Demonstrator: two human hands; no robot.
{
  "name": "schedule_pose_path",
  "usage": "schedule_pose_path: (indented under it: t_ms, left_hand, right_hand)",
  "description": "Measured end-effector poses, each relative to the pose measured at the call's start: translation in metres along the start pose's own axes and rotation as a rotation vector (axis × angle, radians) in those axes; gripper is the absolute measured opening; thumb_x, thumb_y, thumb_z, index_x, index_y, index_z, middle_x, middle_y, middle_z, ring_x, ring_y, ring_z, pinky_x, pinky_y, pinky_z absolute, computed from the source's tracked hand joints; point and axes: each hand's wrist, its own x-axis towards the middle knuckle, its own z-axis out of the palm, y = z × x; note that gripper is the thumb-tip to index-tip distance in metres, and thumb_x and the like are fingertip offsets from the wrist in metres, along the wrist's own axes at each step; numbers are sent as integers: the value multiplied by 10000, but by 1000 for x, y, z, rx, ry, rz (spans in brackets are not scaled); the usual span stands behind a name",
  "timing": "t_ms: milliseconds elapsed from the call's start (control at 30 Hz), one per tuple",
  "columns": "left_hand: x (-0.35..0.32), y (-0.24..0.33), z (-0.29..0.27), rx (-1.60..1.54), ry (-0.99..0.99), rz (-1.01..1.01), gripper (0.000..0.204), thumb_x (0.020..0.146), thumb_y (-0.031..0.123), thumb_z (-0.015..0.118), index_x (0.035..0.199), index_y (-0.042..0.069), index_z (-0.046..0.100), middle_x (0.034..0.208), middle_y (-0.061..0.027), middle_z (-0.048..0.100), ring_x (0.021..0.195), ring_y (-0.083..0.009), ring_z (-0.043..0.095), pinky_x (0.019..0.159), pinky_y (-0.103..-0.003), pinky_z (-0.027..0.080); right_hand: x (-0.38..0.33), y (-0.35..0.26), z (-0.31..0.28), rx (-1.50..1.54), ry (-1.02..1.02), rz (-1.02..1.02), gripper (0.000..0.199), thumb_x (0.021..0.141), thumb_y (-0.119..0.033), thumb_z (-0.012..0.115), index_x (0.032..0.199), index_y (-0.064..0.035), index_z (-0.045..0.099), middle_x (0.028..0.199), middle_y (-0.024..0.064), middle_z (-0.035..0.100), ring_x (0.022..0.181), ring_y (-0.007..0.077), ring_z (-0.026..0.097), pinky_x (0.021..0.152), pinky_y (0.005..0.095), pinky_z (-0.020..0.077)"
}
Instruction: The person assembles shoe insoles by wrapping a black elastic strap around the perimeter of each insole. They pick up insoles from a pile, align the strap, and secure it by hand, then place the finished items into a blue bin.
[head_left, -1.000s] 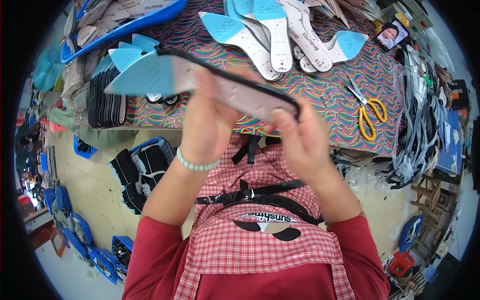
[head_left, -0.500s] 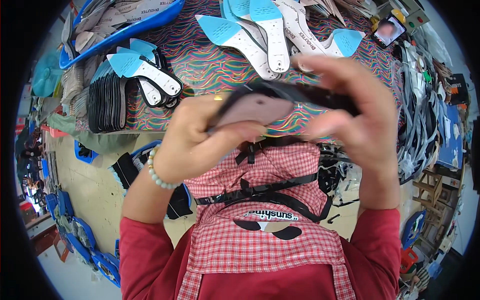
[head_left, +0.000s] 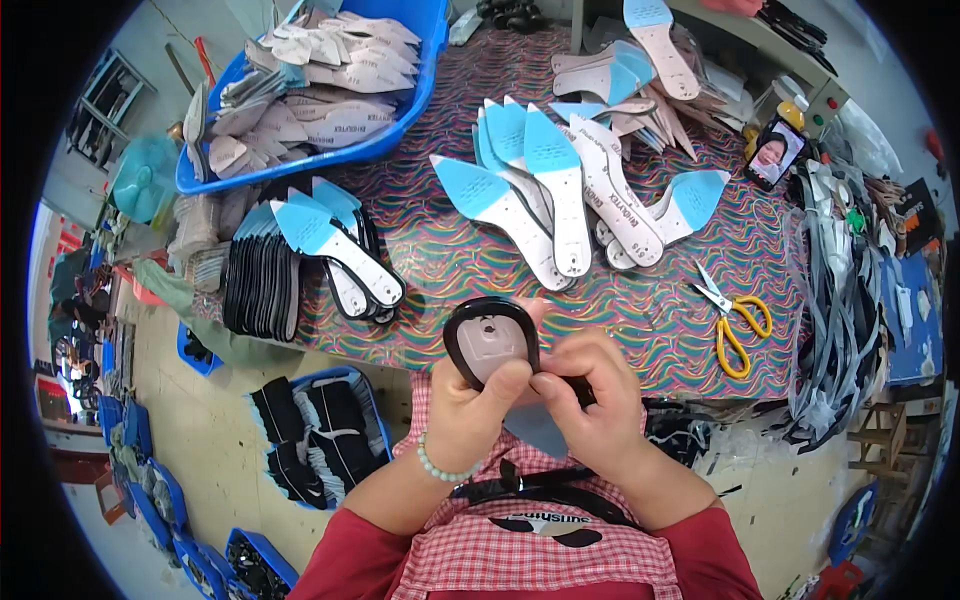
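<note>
A shoe insole [head_left: 497,341] is in my left hand [head_left: 467,418], its rounded heel end pointing up and away from me. Pale pinkish board shows inside a glossy black edging [head_left: 457,352] that curves round the heel. The blue toe part hangs down between my hands, over the apron. My left thumb presses on the board near the edging. My right hand [head_left: 604,398] is closed at the insole's right edge, thumb and finger pinching the black edging strip there. My fingers hide part of the strip.
Blue-tipped insoles [head_left: 553,170] lie fanned on the patterned table [head_left: 450,290]. Black-edged insoles [head_left: 262,285] stand stacked at left, below a blue tub [head_left: 436,75] of pale pieces. Yellow-handled scissors [head_left: 724,303] lie open at right. A phone [head_left: 775,154] stands near hanging grey strips [head_left: 850,290].
My hands have come down and closer together, and the insole has turned heel up. My right hand has moved in to its edge. More of the table shows, including the scissors.
</note>
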Motion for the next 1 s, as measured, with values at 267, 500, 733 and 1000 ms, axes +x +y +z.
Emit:
schedule_pose_path:
  t_ms: [267, 500, 733, 1000]
  left_hand:
    - [0, -15, -7, -232, -54, -104, 394, 940, 383, 530, 990, -2, 596, 885, -73, 585, 797, -193, 575, 801, -352, 446]
    - [10, -3, -3, -416, -135, -358, 433, 919, 384, 567, 1027, -34, 594, 879, -132, 631, 838, -200, 617, 811, -324, 490]
    - [-10, -21, -4, -203, -244, -196, 297, 933, 211, 572, 1093, -39, 598, 1085, -141, 647, 1110, -258, 572, 927, -383, 463]
    - [-8, -22, 9, -10, -105, -161, 319, 955, 260, 526, 932, -53, 580, 817, -162, 627, 803, -279, 648, 932, -513, 462]
  right_hand:
    - [-28, 21, -11, -206, -56, -142, 180, 721, -117, 762, 812, -57, 619, 833, 85, 611, 689, 215, 612, 560, 300, 482]
    - [-21, 9, -23, -569, -197, -188, 188, 769, -171, 706, 753, -82, 541, 704, 54, 504, 559, 208, 568, 424, 329, 437]
    - [-26, 16, -30, -70, -162, 98, 126, 863, -120, 616, 910, -3, 619, 851, 114, 621, 710, 227, 610, 642, 324, 468]
    - [-49, 27, -30, -45, -181, 314, 219, 929, -174, 563, 884, 30, 630, 722, 131, 598, 694, 224, 607, 612, 318, 453]
